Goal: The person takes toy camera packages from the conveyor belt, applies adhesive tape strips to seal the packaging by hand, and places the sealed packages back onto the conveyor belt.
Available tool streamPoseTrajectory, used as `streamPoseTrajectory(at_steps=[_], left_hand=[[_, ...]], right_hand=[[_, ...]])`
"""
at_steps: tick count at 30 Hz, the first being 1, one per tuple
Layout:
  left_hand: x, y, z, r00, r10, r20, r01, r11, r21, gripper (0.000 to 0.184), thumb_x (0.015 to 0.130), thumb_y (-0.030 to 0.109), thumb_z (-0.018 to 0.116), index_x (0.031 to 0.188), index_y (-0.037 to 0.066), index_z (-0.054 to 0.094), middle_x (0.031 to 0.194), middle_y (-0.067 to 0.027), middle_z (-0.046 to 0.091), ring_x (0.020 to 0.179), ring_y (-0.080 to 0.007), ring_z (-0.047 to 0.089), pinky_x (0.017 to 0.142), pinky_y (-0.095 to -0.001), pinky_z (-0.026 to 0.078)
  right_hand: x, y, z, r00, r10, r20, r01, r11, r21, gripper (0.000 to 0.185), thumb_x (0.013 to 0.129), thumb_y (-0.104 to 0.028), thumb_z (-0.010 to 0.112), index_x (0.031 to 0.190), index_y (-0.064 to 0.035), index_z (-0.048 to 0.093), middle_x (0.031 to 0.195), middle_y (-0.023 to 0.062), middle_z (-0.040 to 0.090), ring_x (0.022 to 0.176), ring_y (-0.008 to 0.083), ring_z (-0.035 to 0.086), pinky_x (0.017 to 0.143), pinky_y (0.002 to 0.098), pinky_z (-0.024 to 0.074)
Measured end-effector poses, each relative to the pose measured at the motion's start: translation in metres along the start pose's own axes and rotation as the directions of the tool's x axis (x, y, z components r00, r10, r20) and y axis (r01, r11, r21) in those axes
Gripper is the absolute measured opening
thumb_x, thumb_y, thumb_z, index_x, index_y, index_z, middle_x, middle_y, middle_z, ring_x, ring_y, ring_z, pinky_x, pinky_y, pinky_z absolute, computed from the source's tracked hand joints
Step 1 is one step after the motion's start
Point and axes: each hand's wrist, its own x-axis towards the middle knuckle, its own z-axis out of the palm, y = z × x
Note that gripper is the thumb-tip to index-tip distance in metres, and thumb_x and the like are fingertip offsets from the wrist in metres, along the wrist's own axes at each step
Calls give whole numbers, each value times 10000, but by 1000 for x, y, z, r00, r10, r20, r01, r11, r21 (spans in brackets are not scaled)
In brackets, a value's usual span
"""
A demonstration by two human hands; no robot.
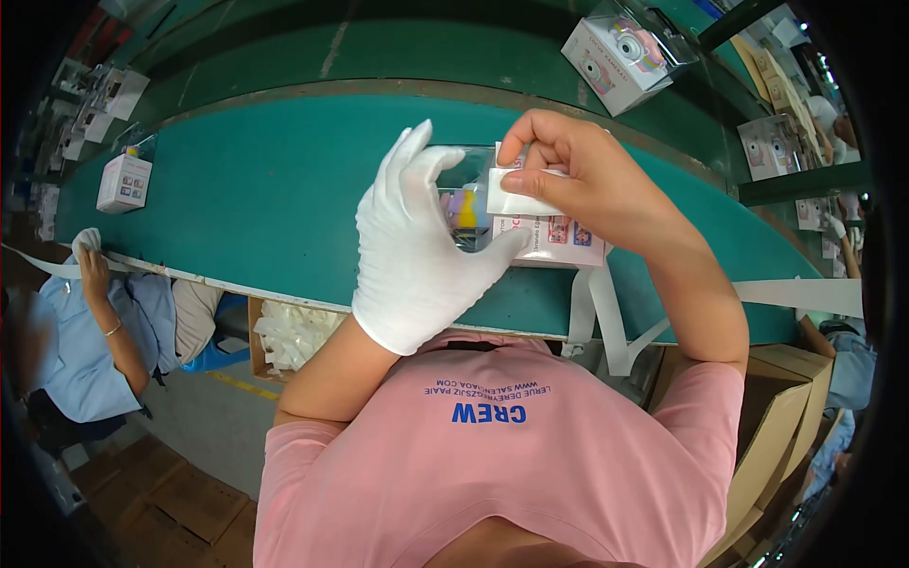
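Note:
A toy camera box (549, 248) with printed white card and a clear plastic window lies on the green table in front of me. Through the window show purple and yellow parts (466, 210). My left hand (417, 241), in a white glove, curves around the window end, its thumb against the printed side and its fingers at the far edge. Bare, my right hand (563, 166) pinches a small white paper piece (516, 196) between thumb and fingers over the box. Whether this piece is part of the box or separate, I cannot tell.
A white strip (606, 317) hangs over the near edge and runs right. Another box (125, 180) stands at left; one (620, 57) sits beyond the table's far edge. A carton of whitish pieces (294, 331) is below. Co-workers' arms (114, 331) show at both sides.

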Motion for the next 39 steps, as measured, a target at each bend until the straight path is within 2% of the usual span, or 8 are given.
streamPoseTrajectory(at_steps=[15,17,22,28,30,32,35,39], left_hand=[[-8,28,12,996,42,76,-51,990,129,360,773,341,771,1064,137,720,1397,-222,498,1321,-492,447,959,-508,441],[-6,31,13,995,27,96,-43,985,164,367,787,349,752,1081,133,719,1400,-216,504,1324,-497,441,963,-513,435],[8,48,11,924,212,318,-306,909,283,522,780,336,780,1223,72,703,1455,-198,507,1383,-494,390,1132,-513,348],[12,-7,12,963,121,239,-195,929,315,787,731,414,780,1413,103,539,1503,-246,409,1385,-510,358,1098,-512,355],[-13,-31,13,960,39,276,7,987,-163,986,667,376,832,1498,95,383,1528,-256,370,1402,-493,346,1141,-504,315],[-32,-55,13,943,-9,332,211,788,-579,1208,602,339,885,1583,86,226,1553,-266,332,1418,-476,335,1184,-495,275],[-30,-76,12,862,-102,497,417,699,-581,1426,444,87,952,1587,49,99,1531,-266,361,1384,-405,421,1168,-481,332],[-14,-76,-9,970,156,185,-27,830,-557,1115,537,196,964,1463,42,362,1373,-177,512,1213,-304,542,1071,-417,427]], right_hand=[[-31,17,-48,999,-35,40,43,970,-240,162,837,-39,712,910,-79,573,651,-38,483,554,54,390,511,208,324],[-49,22,-81,989,147,31,-133,951,-280,181,821,-31,721,911,-79,570,650,-41,470,574,46,391,518,203,325],[-94,92,-130,982,174,-72,-171,984,48,327,807,-14,731,1120,-6,634,733,-29,564,575,36,445,535,151,370],[-96,144,-91,963,240,-121,-104,747,656,367,931,-61,659,1280,22,585,1109,134,668,955,165,645,789,239,542],[-91,146,-73,962,247,-118,-77,659,748,361,950,-64,639,1294,21,574,1198,170,665,1049,198,663,844,261,559],[-87,145,-50,992,113,-55,-13,528,849,364,988,-70,576,1337,22,534,1292,196,612,1174,243,615,941,316,536],[-86,152,-33,997,12,-76,59,522,851,367,1015,-85,525,1365,27,502,1294,188,613,1160,240,625,999,334,505],[-60,121,-7,987,52,-150,109,462,880,334,1024,-100,512,1333,27,512,1303,192,608,1146,245,634,944,351,542]])
